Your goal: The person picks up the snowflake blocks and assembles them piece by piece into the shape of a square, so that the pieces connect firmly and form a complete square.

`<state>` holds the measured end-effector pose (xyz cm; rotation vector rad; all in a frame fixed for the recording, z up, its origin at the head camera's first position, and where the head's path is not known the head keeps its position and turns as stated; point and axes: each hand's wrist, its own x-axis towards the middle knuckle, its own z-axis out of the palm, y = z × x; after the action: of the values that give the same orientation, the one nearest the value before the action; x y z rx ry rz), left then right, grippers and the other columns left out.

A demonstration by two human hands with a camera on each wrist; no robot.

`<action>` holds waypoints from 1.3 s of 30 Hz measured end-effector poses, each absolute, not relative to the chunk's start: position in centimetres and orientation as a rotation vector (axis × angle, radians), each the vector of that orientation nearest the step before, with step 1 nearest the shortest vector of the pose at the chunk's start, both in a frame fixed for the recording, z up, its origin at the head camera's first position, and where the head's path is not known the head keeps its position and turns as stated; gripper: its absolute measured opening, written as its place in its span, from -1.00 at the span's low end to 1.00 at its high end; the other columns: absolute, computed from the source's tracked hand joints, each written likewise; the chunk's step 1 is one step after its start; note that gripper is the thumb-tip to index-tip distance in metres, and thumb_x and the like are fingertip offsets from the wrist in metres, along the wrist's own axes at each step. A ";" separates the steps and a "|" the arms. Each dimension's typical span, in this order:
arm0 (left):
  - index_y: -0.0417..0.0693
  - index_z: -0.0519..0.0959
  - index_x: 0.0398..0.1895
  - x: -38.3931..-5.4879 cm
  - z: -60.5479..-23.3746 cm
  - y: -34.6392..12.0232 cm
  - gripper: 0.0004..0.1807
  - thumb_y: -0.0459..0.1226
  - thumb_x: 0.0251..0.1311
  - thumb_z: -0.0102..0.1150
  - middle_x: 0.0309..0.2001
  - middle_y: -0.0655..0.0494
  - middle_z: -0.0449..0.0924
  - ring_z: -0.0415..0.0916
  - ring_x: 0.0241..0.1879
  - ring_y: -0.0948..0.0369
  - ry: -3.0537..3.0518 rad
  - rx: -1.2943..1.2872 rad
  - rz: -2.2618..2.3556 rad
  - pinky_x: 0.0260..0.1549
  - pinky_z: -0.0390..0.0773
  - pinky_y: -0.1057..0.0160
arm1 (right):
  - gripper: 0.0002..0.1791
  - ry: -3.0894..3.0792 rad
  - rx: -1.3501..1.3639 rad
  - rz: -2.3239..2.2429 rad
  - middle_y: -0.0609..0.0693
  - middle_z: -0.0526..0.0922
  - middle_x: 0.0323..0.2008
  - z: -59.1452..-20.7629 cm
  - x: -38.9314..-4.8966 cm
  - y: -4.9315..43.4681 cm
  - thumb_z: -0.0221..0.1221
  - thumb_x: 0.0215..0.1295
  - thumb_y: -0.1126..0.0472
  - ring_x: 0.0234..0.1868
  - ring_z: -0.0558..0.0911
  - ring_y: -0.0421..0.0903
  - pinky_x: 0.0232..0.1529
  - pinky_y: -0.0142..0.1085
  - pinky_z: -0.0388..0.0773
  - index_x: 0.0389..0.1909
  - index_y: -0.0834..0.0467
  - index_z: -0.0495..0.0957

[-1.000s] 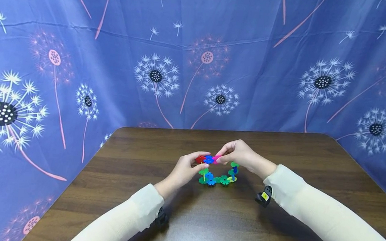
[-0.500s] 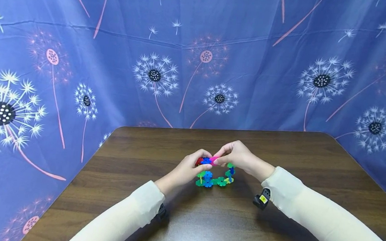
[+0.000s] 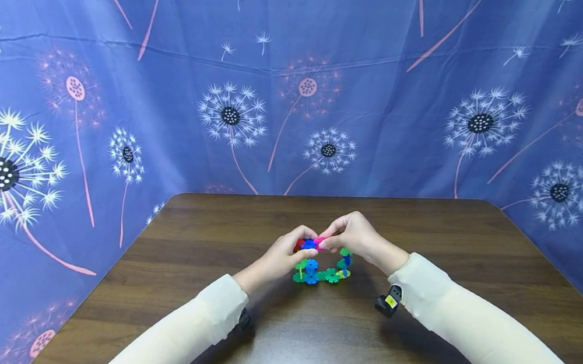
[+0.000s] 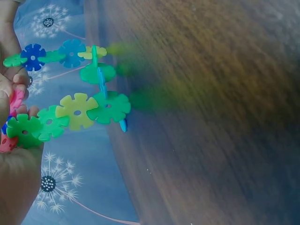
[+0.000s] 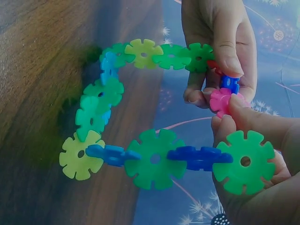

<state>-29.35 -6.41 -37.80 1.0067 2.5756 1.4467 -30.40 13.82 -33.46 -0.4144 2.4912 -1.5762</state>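
Note:
A chain of flower-shaped plastic linking discs hangs between the hands in a U. Its green discs (image 5: 155, 159), yellow discs (image 5: 143, 53) and light blue discs (image 4: 71, 53) slot into one another edge to edge. My left hand (image 3: 283, 254) grips one end, with a red disc (image 5: 214, 66) partly hidden behind its fingers and the thumb by a dark blue disc (image 5: 229, 84). Thumb and fingers of my right hand (image 3: 362, 238) pinch a pink disc (image 5: 220, 101) against that blue one. The chain's other end, a green disc (image 5: 244, 162), lies close beside the right hand.
A brown wood-grain table (image 3: 298, 329) spreads beneath the hands. Behind it hangs a blue cloth (image 3: 278, 104) printed with dandelions. A black wrist camera (image 3: 389, 301) sits at the right sleeve cuff.
My right hand has come slightly left, nearer to the left hand, and the pink disc has tilted. The view has shifted a little; both hands keep their holds.

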 end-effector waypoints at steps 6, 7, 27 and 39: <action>-0.08 0.41 0.05 -29.2 -37.9 -6.3 -0.68 -0.24 0.28 0.20 -0.09 0.02 0.58 0.50 -0.22 0.22 2.588 1.037 1.447 -0.15 0.54 0.38 | -0.86 2.537 -0.409 -1.538 0.05 0.74 -0.51 -33.2 -30.0 13.7 0.46 -0.02 0.32 -0.50 0.69 0.06 -0.43 -0.26 0.62 -0.44 0.28 0.73; -0.07 0.42 0.04 -29.2 -37.9 -6.3 -0.67 -0.24 0.27 0.21 -0.09 0.03 0.58 0.50 -0.22 0.22 2.587 1.027 1.450 -0.16 0.54 0.38 | -0.86 2.536 -0.410 -1.535 0.04 0.74 -0.51 -33.2 -29.9 13.7 0.45 -0.02 0.31 -0.51 0.68 0.04 -0.41 -0.23 0.63 -0.44 0.28 0.73; -0.12 0.64 -0.16 -29.1 -37.3 -6.2 -0.75 -0.27 0.10 0.39 -0.25 -0.05 0.69 0.47 -0.40 0.25 2.659 0.893 1.632 -0.41 0.52 0.41 | -0.74 2.250 -0.500 -1.715 -0.01 0.75 -0.42 -34.1 -30.5 14.4 0.37 0.10 0.30 -0.40 0.70 -0.14 -0.05 -0.01 0.63 -0.24 0.41 0.65; 0.00 0.65 -0.22 -29.0 -37.9 -6.5 -0.83 -0.24 0.12 0.38 -0.27 0.03 0.66 0.50 -0.49 0.28 2.549 0.767 1.729 -0.38 0.66 0.09 | -0.67 2.186 -0.427 -1.707 -0.03 0.73 -0.26 -36.4 -33.2 14.6 0.27 0.27 0.19 -0.25 0.72 -0.08 0.08 0.01 0.56 -0.06 0.34 0.62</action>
<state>-29.02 -6.53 -37.95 0.7669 2.5492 1.7294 -33.16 14.56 -36.42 -0.4269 2.1860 -1.7074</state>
